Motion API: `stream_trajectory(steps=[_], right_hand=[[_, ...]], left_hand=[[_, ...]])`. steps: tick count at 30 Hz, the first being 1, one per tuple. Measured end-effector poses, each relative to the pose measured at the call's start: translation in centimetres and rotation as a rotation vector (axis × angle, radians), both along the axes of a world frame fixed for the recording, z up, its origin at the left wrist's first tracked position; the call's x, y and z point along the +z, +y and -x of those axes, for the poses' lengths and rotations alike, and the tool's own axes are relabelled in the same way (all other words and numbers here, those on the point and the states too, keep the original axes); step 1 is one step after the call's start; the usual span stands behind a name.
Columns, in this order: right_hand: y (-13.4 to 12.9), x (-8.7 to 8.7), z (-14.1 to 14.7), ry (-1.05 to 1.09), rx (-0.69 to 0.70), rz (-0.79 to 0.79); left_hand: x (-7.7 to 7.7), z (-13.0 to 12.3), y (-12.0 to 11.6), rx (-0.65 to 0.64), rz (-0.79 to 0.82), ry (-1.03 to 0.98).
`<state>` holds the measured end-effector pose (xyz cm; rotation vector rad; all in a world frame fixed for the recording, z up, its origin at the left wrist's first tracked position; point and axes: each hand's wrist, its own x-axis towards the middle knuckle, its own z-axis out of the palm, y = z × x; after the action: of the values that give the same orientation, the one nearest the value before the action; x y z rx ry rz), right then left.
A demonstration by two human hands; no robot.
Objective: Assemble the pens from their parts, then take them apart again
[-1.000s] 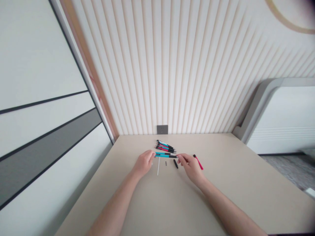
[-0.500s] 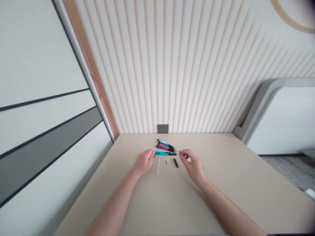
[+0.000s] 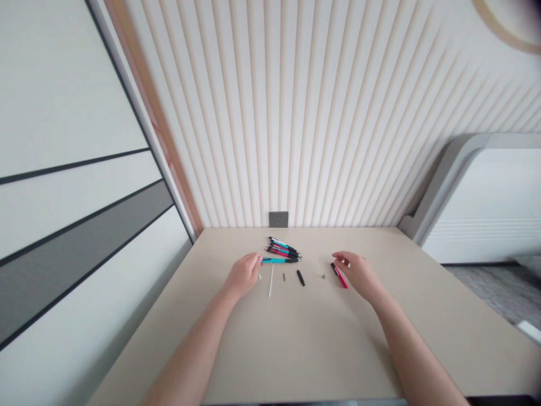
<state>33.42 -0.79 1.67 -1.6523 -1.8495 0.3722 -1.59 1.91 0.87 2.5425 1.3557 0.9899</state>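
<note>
My left hand point(image 3: 244, 275) is closed round the rear end of a blue pen point(image 3: 279, 260) with a black grip, which points right just in front of the pen pile. Off to the right, my right hand point(image 3: 359, 273) hovers with its fingers apart and nothing visible in them. Below its fingertips lies a red pen barrel point(image 3: 340, 278) with a black end. Between the hands are a thin white refill point(image 3: 271, 282), a small spring-like piece point(image 3: 284, 277), a black pen grip point(image 3: 300, 277) and a tiny grey part point(image 3: 323, 276).
Several pens point(image 3: 284, 248), blue, red and black, lie together toward the back of the beige table point(image 3: 296, 349). A dark wall socket point(image 3: 278, 219) sits on the ribbed wall behind. A white cabinet point(image 3: 84, 304) borders the left side.
My right hand has left the blue pen's tip, moved right and opened. The red barrel and tiny grey part now show. The left hand's pen sits slightly closer to the pile.
</note>
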Motion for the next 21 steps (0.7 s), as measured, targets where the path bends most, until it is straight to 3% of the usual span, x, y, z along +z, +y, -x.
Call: stream_trajectory(steps=[9,14,21], right_hand=[[-0.1,-1.6,1.4,-0.207,0.224,0.067],[0.0,-2.1,1.3,-0.248,0.241,0.073],[-0.1,-1.4,0.9,-0.221,0.227,0.088]], left_hand=[[0.3,-0.2,-0.1,-0.016,-0.003,-0.003],[0.2,-0.2,0.0,-0.020,-0.016,0.005],[0.0,-0.1,0.1,-0.023,-0.007,0.005]])
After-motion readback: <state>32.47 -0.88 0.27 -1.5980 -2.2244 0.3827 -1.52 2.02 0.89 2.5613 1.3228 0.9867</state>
